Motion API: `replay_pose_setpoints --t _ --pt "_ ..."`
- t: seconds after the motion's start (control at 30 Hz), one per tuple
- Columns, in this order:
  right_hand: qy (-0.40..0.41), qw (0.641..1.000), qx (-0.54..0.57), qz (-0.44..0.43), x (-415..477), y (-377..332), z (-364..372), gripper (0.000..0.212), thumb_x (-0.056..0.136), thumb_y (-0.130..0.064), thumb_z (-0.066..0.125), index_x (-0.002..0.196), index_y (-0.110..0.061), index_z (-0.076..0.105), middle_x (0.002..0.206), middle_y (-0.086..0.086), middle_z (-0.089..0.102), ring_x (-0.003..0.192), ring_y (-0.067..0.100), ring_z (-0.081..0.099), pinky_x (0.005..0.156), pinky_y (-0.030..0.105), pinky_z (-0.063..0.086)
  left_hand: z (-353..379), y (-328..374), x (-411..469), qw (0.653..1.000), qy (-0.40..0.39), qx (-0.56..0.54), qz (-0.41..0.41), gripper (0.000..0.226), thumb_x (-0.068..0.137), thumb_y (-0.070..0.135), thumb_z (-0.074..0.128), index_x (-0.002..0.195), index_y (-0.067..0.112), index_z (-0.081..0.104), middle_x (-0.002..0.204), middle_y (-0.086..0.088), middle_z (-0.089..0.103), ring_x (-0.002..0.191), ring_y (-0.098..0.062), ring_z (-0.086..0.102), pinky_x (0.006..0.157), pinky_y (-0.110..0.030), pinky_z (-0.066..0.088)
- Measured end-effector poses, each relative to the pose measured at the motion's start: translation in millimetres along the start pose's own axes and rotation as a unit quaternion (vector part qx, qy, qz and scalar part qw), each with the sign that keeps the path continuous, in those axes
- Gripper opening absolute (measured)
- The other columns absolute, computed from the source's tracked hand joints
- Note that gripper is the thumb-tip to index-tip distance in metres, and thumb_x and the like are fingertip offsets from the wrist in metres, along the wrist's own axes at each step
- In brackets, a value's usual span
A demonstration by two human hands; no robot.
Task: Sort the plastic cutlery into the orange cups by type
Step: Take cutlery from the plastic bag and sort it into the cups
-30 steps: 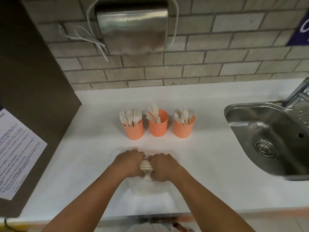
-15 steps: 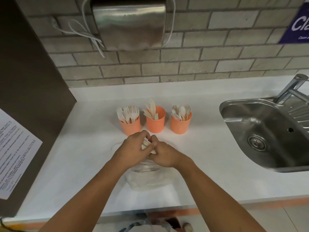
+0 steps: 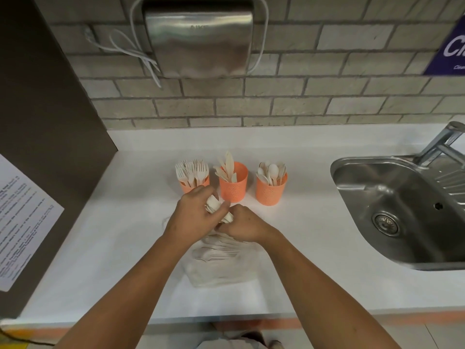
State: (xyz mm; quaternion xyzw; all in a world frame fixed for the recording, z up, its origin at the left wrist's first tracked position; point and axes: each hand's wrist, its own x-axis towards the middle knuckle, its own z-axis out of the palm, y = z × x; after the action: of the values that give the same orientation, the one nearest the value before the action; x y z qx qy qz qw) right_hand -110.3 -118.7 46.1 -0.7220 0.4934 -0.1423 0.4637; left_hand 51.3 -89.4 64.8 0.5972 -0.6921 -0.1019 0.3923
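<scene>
Counter (image 3: 100, 248): white, I'm seeing it running across mid frame and carrying everything.
Sink (image 3: 402, 197): steel, sitting at right edge of frame, tap (image 3: 437, 144) rising behind it.
Hand dryer (image 3: 198, 39): steel, hanging on the brick wall, top centre.
Notice (image 3: 22, 222): printed sheet, showing at far left on a dark panel.
Bag (image 3: 219, 268): clear plastic, lying lower centre w/ loose pale cutlery inside, just under both hands.
Left hand (image 3: 191, 217): centre frame, I'm watching it clenching round a bundle (image 3: 214, 204) of pale cutlery.
Right hand (image 3: 245, 226): touching the left, fingers curling onto the bundle's lower end.
Fork cup (image 3: 187, 187): orange, leftmost of three, partly behind left hand.
Knife cup (image 3: 232, 187): middle, just above the hands.
Spoon cup (image 3: 270, 192): rightmost, standing apart from both hands.
Bundle: being held above the bag, in front of fork & knife cups; can't tell which type.
</scene>
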Motion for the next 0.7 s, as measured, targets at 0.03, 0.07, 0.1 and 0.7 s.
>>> replay_pose_setpoints --t 0.03,0.07,0.1,0.7 --pt "0.002 1.0 0.005 -0.002 1 -1 -2 0.02 0.083 -0.027 0.072 0.097 -0.013 0.069 0.082 0.0 0.072 0.072 0.013 0.068 0.067 0.038 0.057 0 2 -1 1.0 -0.006 0.006 0.003 0.03 0.086 0.041 0.079 0.08 0.016 0.062 0.07 0.008 0.06 0.063 -0.009 0.056 0.057 -0.021 0.043" --pt "0.0 1.0 0.012 -0.009 0 -3 -4 0.021 0.083 -0.026 0.073 0.1 -0.013 0.069 0.082 -0.001 0.071 0.07 0.011 0.067 0.065 0.036 0.057 1 3 0 1.0 -0.006 0.008 0.001 0.033 0.085 0.043 0.08 0.079 0.016 0.061 0.067 0.009 0.06 0.061 -0.009 0.056 0.055 -0.02 0.041" --pt "-0.009 1.0 0.021 -0.013 -1 -6 -5 0.022 0.084 -0.024 0.073 0.103 -0.012 0.068 0.078 -0.003 0.069 0.063 0.007 0.065 0.058 0.031 0.054 0 5 0 1.0 -0.001 0.005 -0.007 0.035 0.084 0.046 0.079 0.078 0.016 0.062 0.064 0.008 0.06 0.058 -0.011 0.057 0.053 -0.021 0.042" --pt "-0.137 0.958 0.246 0.059 -18 -15 -4 0.023 0.088 -0.015 0.073 0.078 -0.019 0.052 0.056 -0.001 0.045 0.044 0.014 0.033 0.039 0.021 0.02 -12 32 27 0.993 0.055 -0.085 -0.056 0.012 0.088 0.013 0.077 0.077 0.014 0.071 0.08 0.009 0.071 0.08 -0.004 0.067 0.072 -0.014 0.045"
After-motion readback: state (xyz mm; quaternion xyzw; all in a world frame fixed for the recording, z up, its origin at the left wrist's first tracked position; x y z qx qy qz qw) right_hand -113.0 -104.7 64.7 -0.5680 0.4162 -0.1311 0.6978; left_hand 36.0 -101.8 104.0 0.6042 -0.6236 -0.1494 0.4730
